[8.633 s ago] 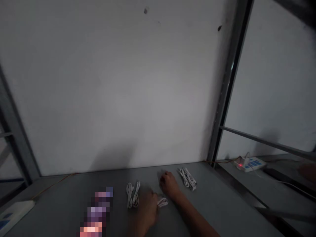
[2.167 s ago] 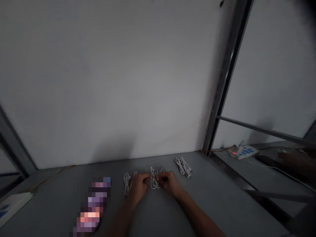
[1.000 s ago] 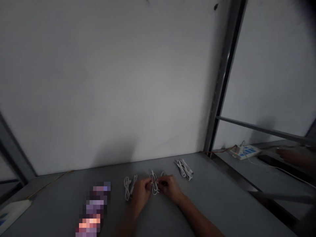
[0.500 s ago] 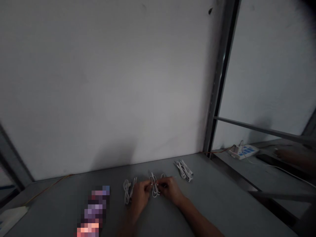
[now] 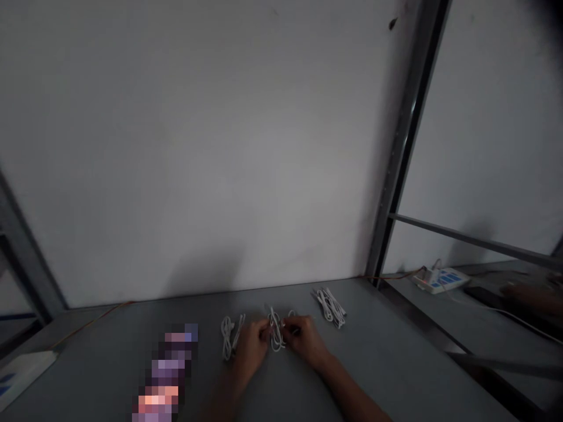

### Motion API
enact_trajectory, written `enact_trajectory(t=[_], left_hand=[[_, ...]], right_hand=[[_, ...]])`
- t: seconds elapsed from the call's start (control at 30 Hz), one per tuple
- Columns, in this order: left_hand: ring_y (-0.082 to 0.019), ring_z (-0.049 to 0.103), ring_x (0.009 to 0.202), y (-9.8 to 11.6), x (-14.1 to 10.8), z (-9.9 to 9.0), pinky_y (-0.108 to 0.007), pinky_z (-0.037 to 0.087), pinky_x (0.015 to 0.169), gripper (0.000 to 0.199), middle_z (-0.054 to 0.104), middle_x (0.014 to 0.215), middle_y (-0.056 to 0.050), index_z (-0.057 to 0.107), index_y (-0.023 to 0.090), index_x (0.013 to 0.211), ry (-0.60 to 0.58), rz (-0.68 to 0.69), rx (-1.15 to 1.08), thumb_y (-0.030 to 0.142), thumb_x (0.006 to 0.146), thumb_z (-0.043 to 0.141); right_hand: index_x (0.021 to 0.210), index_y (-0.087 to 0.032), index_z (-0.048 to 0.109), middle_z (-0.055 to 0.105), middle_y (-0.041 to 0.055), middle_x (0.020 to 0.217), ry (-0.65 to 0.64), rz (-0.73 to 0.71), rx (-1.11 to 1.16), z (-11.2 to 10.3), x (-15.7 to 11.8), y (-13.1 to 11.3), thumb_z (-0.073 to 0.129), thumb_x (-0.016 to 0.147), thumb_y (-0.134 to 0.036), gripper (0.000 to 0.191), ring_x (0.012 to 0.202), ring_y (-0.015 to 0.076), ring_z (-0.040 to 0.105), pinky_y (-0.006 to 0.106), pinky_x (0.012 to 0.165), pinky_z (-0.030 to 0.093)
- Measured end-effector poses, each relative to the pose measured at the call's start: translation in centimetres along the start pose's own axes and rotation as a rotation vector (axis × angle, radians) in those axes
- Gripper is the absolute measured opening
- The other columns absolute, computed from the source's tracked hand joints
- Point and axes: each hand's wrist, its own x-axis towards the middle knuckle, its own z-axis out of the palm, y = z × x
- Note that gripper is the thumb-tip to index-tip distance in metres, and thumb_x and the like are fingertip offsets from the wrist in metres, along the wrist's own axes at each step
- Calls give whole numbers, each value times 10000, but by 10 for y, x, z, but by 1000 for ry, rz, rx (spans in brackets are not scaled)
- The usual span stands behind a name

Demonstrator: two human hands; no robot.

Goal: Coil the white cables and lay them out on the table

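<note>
A coiled white cable [image 5: 276, 335] stands between my two hands, its loops bunched at the middle. My left hand [image 5: 254, 344] pinches it from the left with thumb and fingers closed. From the right side, my right hand [image 5: 305, 337] is closed on the same cable, fingertips at its middle. Small details at the fingertips are too dark to make out. Just left of my left hand lies a folded white cable [image 5: 227, 337], with another one [image 5: 240, 328] partly covered by that hand. Part of a further white loop [image 5: 292, 313] shows behind my right hand.
More bundled white cables [image 5: 332, 308] lie on the grey table [image 5: 378, 346] at back right. A blurred-out phone-like object [image 5: 167, 369] is at left. Power strips [image 5: 24, 375] [image 5: 442, 280] sit at both sides. Beyond a metal post [image 5: 407, 146], another person's hand [image 5: 528, 296] shows.
The view has turned slightly, so the post and the side power strips appear shifted right. My hands stay on the cable in nearly the same pose; reddish bits at the fingertips show less now.
</note>
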Motion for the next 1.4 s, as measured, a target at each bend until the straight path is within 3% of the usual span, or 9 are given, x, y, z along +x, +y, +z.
enact_trajectory(t=[0.13,0.27,0.43,0.67,0.97,1.03,1.2,1.3,1.4], left_hand=[[-172,658,747,0,-2,3,-242,404,664,233,734,799,-38,693,202,848,21,62,-122,190,836,460],[-165,643,705,4,-5,6,-241,386,639,174,714,748,-36,660,181,775,48,-9,-82,172,823,493],[-179,639,747,4,-4,11,-260,390,678,177,691,760,-51,641,154,786,80,-112,21,153,832,470],[-195,649,682,11,-10,9,-272,426,628,167,688,729,-38,644,158,820,20,-118,-147,229,822,493],[-124,538,383,7,-10,20,-224,361,387,116,614,602,29,584,177,831,-55,-196,-507,208,720,572],[-108,510,363,1,-7,25,-212,347,376,78,559,545,60,539,191,759,-24,-209,-575,174,697,583],[-88,486,338,-3,-1,24,-204,356,375,227,457,475,108,395,219,631,92,-249,-668,119,676,592],[-74,464,324,1,1,19,-194,358,364,230,441,473,126,385,226,669,163,-226,-716,158,692,603],[-71,487,364,5,0,17,-186,372,359,252,537,579,108,415,228,772,200,-164,-801,211,666,643]], right_hand=[[583,-149,597,583,-8,529,10,40,46,2,1,2,543,738,-164,165,494,108,515,195,498,364],[610,-160,564,579,-4,568,30,141,150,6,1,6,576,711,-222,119,533,121,540,206,513,406],[646,-188,483,522,-43,540,-95,301,431,8,1,4,661,672,-331,230,481,108,506,210,462,413],[686,-166,558,565,-44,567,-172,334,674,4,6,-6,697,594,-303,216,475,99,494,210,469,405],[716,-160,575,530,-53,523,-83,416,635,1,8,2,604,619,-289,164,424,93,450,203,413,341],[722,-173,549,502,-65,507,-21,439,639,1,9,2,597,629,-335,193,397,91,427,203,388,324],[761,-200,495,454,-81,481,134,466,557,2,9,10,553,700,-463,276,343,89,370,200,332,257],[732,-210,452,444,-79,498,159,444,469,2,7,12,528,745,-497,297,348,86,363,199,336,248],[667,-210,420,446,-58,539,168,361,419,2,6,10,529,778,-488,319,445,103,431,210,410,335]])
